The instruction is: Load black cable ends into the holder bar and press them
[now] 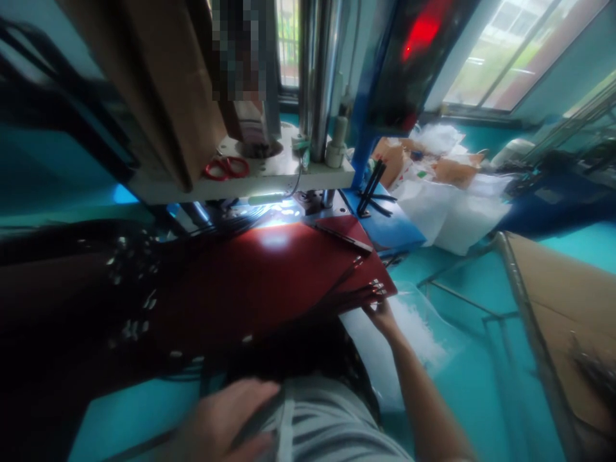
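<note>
My right hand [380, 316] is at the right front corner of a dark red board [274, 276]. Its fingers are closed around dark cables near their silvery metal connectors [378, 287], and the grip is partly hidden. My left hand [231, 417] is low in front of my striped clothing [327, 423], blurred, with its fingers apart and nothing visible in them. Several black cables with shiny ends [135, 327] lie along the left side of the board. A thin dark strip-like tool [344, 237] rests near the board's back right edge.
Behind the board stands a press machine with a pale plate [312, 176], steel columns [315, 83] and a lit gap beneath. Red-handled scissors [226, 168] lie on that plate. White bags [452, 205] are at the back right; a cardboard-topped table [563, 295] stands at right.
</note>
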### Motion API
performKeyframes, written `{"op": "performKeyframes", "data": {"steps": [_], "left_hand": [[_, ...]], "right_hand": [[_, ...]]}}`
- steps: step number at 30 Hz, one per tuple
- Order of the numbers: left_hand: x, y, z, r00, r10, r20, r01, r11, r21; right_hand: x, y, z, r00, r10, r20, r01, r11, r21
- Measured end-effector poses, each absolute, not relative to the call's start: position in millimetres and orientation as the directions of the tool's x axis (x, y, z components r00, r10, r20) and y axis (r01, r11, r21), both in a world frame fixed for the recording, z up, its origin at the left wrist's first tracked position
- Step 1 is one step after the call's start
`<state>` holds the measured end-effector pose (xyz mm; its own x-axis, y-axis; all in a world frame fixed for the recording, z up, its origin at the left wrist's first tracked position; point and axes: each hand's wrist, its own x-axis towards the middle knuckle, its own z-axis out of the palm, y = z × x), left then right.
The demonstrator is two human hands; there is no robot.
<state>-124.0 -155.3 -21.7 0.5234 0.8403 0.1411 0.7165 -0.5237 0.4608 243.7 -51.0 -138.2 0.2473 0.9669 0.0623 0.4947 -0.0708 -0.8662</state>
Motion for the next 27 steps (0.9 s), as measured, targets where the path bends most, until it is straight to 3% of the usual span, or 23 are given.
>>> {"op": "performKeyframes", "data": {"steps": [2,7,14,19,21,23,25,27], "left_hand": [[-74,-130,-8,0.602,0.786,0.142,0.707,-0.608,0.362],[5,-60,1,0.518,0.854,0.033,0.846,-0.518,0.127],[23,-53,-7,0.574,0.799,-0.179,0.818,-0.549,0.172],[30,-54,-5,0.586,0.804,-0.102,0.804,-0.56,0.201],[27,-49,0,0.514,0.856,-0.057,0.829,-0.48,0.286],[19,-44,9,0.451,0.89,-0.063,0.78,-0.36,0.512],[9,-41,20,0.464,0.875,-0.14,0.585,-0.184,0.79],[-2,-43,29,0.527,0.821,-0.217,0.337,0.033,0.941]], "right_hand": [[242,-52,-139,0.261,0.963,0.06,0.526,-0.089,-0.846],[245,-67,-140,0.275,0.953,0.128,0.588,-0.061,-0.807],[260,-113,-126,0.261,0.938,0.226,0.719,-0.033,-0.694],[255,-125,-100,0.248,0.937,0.245,0.803,-0.057,-0.594],[249,-126,-87,0.261,0.934,0.244,0.783,-0.057,-0.62],[240,-126,-72,0.283,0.937,0.206,0.691,-0.05,-0.721],[227,-125,-53,0.242,0.964,0.106,0.47,-0.021,-0.882],[207,-120,-33,0.094,0.996,0.006,0.126,-0.006,-0.992]]}}
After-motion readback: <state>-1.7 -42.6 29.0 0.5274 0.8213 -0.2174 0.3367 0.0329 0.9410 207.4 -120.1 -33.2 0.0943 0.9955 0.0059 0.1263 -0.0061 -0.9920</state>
